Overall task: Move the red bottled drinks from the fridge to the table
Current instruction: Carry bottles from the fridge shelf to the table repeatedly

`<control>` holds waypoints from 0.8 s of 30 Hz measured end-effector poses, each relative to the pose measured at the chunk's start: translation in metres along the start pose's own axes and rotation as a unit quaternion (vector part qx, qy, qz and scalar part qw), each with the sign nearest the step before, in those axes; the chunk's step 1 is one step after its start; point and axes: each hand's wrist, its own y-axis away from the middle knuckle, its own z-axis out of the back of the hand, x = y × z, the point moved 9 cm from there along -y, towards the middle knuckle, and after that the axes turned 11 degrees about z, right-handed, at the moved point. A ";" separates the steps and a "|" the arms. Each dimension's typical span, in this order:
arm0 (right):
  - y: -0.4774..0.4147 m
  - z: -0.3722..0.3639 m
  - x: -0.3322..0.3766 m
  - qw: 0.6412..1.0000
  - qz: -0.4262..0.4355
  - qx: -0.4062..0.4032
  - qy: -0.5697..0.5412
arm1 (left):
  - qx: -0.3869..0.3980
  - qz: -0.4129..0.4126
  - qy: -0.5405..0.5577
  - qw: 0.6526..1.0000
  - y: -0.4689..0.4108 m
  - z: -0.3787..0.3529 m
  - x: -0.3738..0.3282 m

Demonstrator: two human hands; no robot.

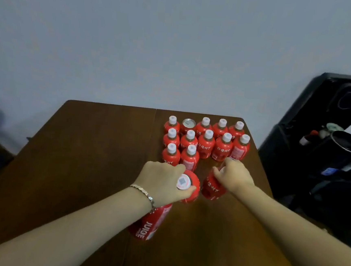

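Setting: brown wooden table (pixel 97 147) against a pale wall (pixel 135 44), with a black rack (pixel 317 145) to the right.
Already placed: rows of red bottles (pixel 206 143) with white caps stand at the table's far right; a silver-topped can (pixel 188 125) sits in the back row.
Left hand (pixel 161 182): curled round the shoulder of a tilted bottle (pixel 193 184), cap toward the camera, just in front of the rows.
Right hand (pixel 234 176): fingers wrapped over the top of a second bottle (pixel 213 188), near the first.
JUICE bottle (pixel 149 224): under the left wrist; I cannot tell whether the hand carries it or it stands on the table.
Fridge: not in view.
Step in hand: probably setting both bottles down to extend the front row.
Doing it well: right the tilted bottle first, lower each base flat into the open space beside the front row, and loosen the fingers only once it stands. Keep the knuckles clear of neighbouring caps, since close-packed bottles could topple together. Mind the wrist over the JUICE bottle.
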 end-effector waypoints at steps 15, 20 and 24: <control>-0.136 -0.060 -0.059 0.980 -0.104 -0.014 -0.167 | 0.006 0.014 0.068 0.998 -0.088 -0.081 0.024; -0.150 -0.072 -0.059 0.959 -0.117 -0.009 -0.259 | 0.014 0.011 0.082 0.996 -0.095 -0.100 0.020; -0.123 -0.049 -0.054 0.987 -0.003 -0.025 -0.159 | 0.022 0.009 0.080 0.997 -0.099 -0.108 0.011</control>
